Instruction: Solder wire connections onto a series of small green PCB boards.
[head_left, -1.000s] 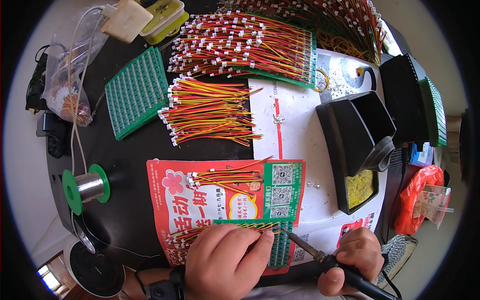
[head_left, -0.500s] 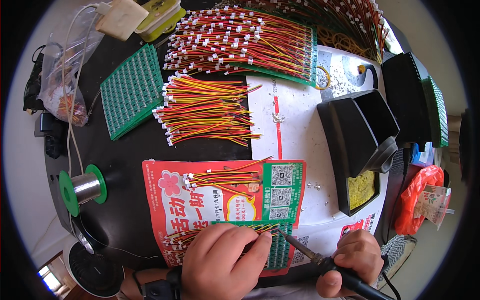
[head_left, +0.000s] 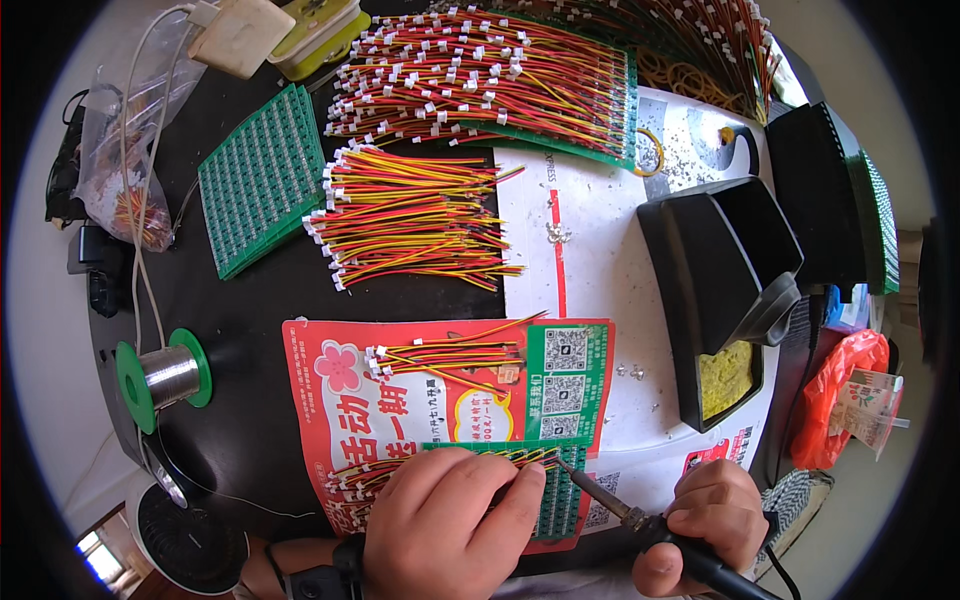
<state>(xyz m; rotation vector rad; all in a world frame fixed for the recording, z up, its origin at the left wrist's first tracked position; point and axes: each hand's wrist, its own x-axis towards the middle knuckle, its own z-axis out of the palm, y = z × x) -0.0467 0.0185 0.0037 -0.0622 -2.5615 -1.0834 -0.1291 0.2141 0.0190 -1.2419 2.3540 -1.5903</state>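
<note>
My right hand [head_left: 715, 525] grips a soldering iron [head_left: 690, 545] by its dark handle. The iron's metal tip points up and left and meets the upper part of a green circuit board [head_left: 560, 500], where wire ends lie. Over the board's left part rests my left hand [head_left: 450, 520], its fingers bent and its fingertips pressed close to a red and yellow wire [head_left: 535, 457] near the iron's tip. More connector wires [head_left: 360, 475] spread out to the left of that hand, partly under it. The board lies on a red printed sheet [head_left: 310, 400].
A few loose wires [head_left: 440, 355] lie on the sheet. Beyond are a wire pile [head_left: 410, 220], wired boards [head_left: 480, 85] and bare green boards [head_left: 260, 185]. At left stands a solder spool [head_left: 165, 375]; at right, a black iron stand [head_left: 710, 270] with a yellow sponge [head_left: 725, 380].
</note>
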